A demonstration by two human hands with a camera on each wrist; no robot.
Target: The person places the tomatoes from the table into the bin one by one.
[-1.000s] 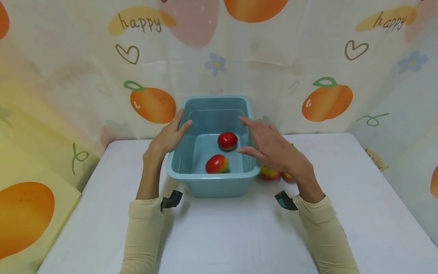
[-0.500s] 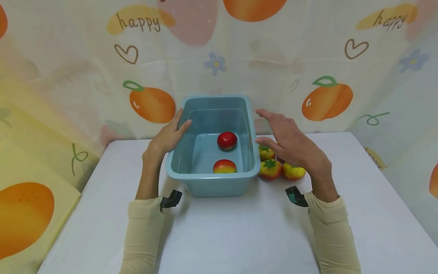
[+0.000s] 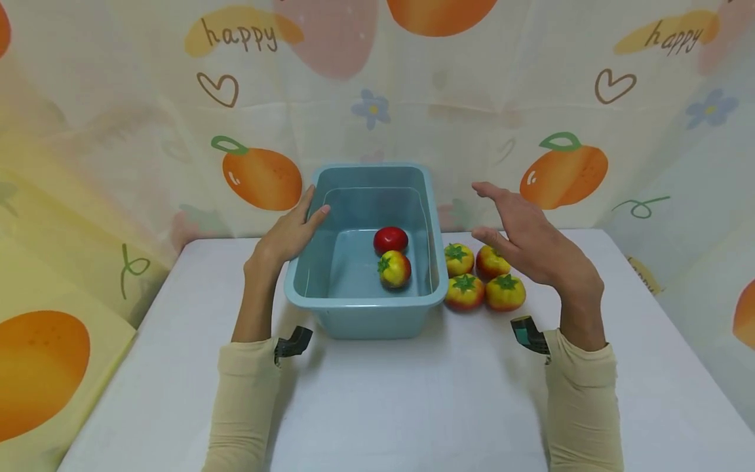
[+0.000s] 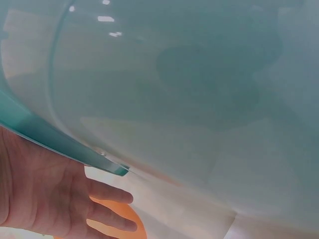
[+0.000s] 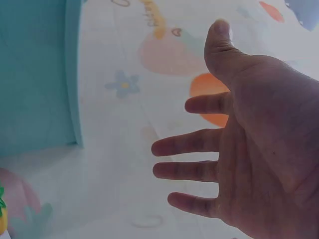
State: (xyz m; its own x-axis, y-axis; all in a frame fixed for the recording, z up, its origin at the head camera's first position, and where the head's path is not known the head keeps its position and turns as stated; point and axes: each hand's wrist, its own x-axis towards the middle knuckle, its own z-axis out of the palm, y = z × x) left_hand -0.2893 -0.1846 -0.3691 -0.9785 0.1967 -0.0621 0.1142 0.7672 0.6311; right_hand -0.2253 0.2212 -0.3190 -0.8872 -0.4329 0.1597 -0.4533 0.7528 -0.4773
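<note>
A light blue plastic basin [image 3: 366, 321] stands on the table. Against its left rim rests my left hand [image 3: 286, 233], fingers straight and thumb over the edge; in the left wrist view the palm [image 4: 45, 184] lies along the outside, under the lip. Inside the basin are a red round fruit [image 3: 390, 240] and a red-and-yellow fruit [image 3: 394, 269] with a green leafy top, close together. My right hand [image 3: 533, 239] hovers with nothing in it, to the right of the basin. Its spread fingers [image 5: 187, 142] show in the right wrist view.
Several similar red-and-yellow fruits [image 3: 464, 292] with green tops are grouped on the white tabletop [image 3: 407, 406] right of the basin, partly below my right hand. A printed cloth [image 3: 472, 85] hangs just behind the table.
My right hand has moved right, from over the basin to beyond the grouped fruits, uncovering them. The red-and-yellow fruit in the basin has rolled rightward and back, turning its green top into view.
</note>
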